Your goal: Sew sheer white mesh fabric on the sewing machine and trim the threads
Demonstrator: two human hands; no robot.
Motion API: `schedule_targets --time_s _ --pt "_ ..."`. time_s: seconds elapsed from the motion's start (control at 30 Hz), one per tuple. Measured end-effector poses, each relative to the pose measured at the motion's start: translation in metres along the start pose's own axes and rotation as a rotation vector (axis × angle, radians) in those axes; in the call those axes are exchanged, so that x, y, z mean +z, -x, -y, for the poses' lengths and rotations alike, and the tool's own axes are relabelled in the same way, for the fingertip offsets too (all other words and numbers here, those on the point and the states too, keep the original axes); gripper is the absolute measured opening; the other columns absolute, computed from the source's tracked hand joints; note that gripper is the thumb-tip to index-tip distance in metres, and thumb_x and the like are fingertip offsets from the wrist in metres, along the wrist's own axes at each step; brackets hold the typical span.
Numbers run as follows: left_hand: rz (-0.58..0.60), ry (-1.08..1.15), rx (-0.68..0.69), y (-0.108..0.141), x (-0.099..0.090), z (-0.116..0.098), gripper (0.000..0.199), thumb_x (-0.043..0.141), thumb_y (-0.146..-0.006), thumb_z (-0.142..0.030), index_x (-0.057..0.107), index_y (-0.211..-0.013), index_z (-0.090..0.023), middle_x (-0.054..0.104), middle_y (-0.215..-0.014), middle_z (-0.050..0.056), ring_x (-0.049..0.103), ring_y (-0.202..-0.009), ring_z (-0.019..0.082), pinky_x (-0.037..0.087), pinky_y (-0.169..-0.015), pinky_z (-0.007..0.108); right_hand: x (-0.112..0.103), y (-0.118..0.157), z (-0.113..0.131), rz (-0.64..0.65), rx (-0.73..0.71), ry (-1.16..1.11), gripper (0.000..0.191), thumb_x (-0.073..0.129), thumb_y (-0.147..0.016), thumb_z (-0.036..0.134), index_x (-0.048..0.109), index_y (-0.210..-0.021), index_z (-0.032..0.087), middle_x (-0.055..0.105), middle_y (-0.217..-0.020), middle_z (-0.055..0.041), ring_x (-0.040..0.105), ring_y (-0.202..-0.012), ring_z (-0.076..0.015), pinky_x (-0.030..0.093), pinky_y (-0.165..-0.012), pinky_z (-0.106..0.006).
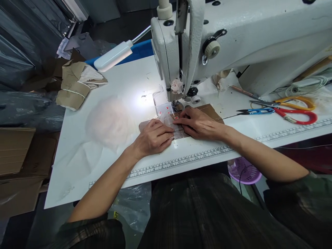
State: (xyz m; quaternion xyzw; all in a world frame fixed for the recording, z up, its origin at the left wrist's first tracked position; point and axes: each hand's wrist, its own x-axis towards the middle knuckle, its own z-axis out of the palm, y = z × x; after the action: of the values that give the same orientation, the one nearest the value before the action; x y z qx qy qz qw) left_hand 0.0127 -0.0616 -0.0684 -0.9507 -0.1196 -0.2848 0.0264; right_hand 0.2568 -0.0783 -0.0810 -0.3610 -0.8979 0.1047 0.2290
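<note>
Left hand: The left hand [155, 137] lies palm down with its fingers bent and close together. It touches the thin, shiny, see-through piece [168, 121]. I cannot tell if it pinches it or only presses.

Right hand: The right hand [198, 123] has its fingers bunched and its pointing finger on the same piece. I cannot tell if the thumb grips underneath.

See-through piece: It lies flat on the white table [141, 164], between the hands and just in front of the small metal sewing foot [174, 105]. Little red marks show near it.

Brown flat sheet: The brown flat sheet [210, 112] sticks out behind the right hand.

Sewing machine: The big white metal sewing machine [166, 57] stands over the work. Its needle is too small to see well.

Finger danger: The right fingertips are very near the foot, so a finger could get poked if the machine runs.

Slip danger: The piece looks slick, so it could slide crooked if one hand pulls harder.

Tool danger: The scissors with orange and red handles [298, 113] lie well apart, so snagging seems unlikely.
</note>
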Motion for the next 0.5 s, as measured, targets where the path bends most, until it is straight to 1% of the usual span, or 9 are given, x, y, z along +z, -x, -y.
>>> schedule_targets --time_s 0.1,0.17,0.3,0.37,0.5 --pt "0.002 -0.010 0.017 -0.001 0.000 0.000 0.002 0.067 -0.088 -0.021 0.069 -0.088 -0.020 0.079 -0.094 0.001 0.068 -0.075 0.015 0.050 -0.077 0.035 -0.001 -0.001 0.004 0.029 0.025 0.072 0.032 0.047 -0.095 0.022 0.066 -0.121 0.021 0.061 -0.113 -0.0138 0.054 -0.106 -0.0281 0.050 -0.095 -0.048" --pt "-0.004 -0.019 0.019 -0.001 0.001 0.000 0.002 0.067 -0.088 -0.022 0.069 -0.089 -0.021 0.079 -0.094 0.001 0.067 -0.075 0.015 0.049 -0.077 0.035 -0.001 -0.001 0.005 0.021 0.036 0.068 0.031 0.048 -0.094 0.021 0.066 -0.120 0.020 0.060 -0.113 -0.0138 0.055 -0.106 -0.0280 0.050 -0.095 -0.048" --pt "-0.021 -0.042 0.020 -0.001 0.001 -0.001 0.001 0.068 -0.088 -0.021 0.068 -0.089 -0.021 0.079 -0.093 0.001 0.067 -0.075 0.015 0.049 -0.080 0.036 -0.004 0.004 0.000 0.003 0.027 -0.099 0.037 0.047 -0.094 0.018 0.065 -0.126 0.022 0.061 -0.117 -0.0115 0.057 -0.110 -0.0238 0.049 -0.100 -0.044" --pt "-0.023 -0.050 0.020 0.000 0.001 -0.001 0.001 0.068 -0.089 -0.022 0.068 -0.089 -0.021 0.079 -0.094 0.001 0.067 -0.076 0.015 0.049 -0.079 0.036 -0.007 0.006 -0.004 0.012 0.023 -0.168 0.040 0.046 -0.092 0.015 0.066 -0.126 0.024 0.061 -0.118 -0.0097 0.058 -0.112 -0.0216 0.049 -0.102 -0.042" --pt "0.000 -0.030 -0.001 0.001 0.002 -0.001 0.003 0.065 -0.090 -0.022 0.068 -0.090 -0.022 0.079 -0.095 0.000 0.067 -0.077 0.015 0.049 -0.080 0.036 -0.007 0.007 -0.006 0.012 0.014 -0.200 0.039 0.049 -0.091 0.017 0.070 -0.123 0.022 0.062 -0.114 -0.0111 0.058 -0.108 -0.0221 0.050 -0.100 -0.041"
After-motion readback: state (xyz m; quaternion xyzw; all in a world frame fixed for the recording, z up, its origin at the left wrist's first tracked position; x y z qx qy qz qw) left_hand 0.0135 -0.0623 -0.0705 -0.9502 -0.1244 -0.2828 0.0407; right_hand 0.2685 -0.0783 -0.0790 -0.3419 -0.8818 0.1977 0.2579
